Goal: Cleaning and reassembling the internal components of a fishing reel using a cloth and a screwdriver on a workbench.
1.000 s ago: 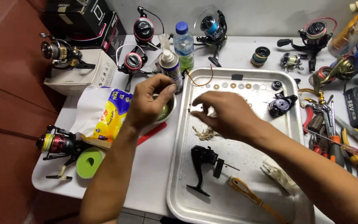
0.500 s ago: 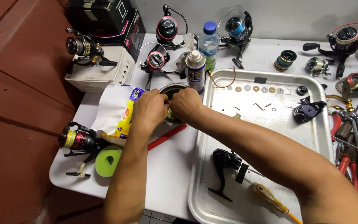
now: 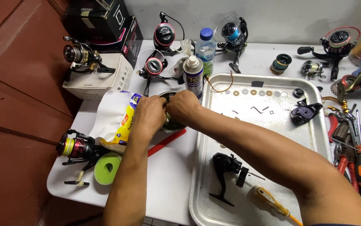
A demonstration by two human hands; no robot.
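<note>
My left hand (image 3: 149, 113) and my right hand (image 3: 183, 106) meet over a small metal bowl (image 3: 173, 126), just left of the steel tray (image 3: 198, 167). Both sets of fingers are curled and pinched together on a small part that the hands mostly hide. A spray can (image 3: 193, 75) stands right behind my right hand. On the tray lie a black reel body (image 3: 226, 167), a row of washers (image 3: 256, 92) and a dark purple reel piece (image 3: 304, 114).
A yellow bag on white paper (image 3: 126, 119), a red strip (image 3: 166, 142), a green ring (image 3: 107, 167) and a red-black reel (image 3: 78, 148) lie to the left. Several reels and a water bottle (image 3: 206, 48) line the back. Hand tools (image 3: 356, 155) crowd the right edge.
My right hand left the tray and moved left to join my left hand over the bowl. The camera view shifted slightly to the left.
</note>
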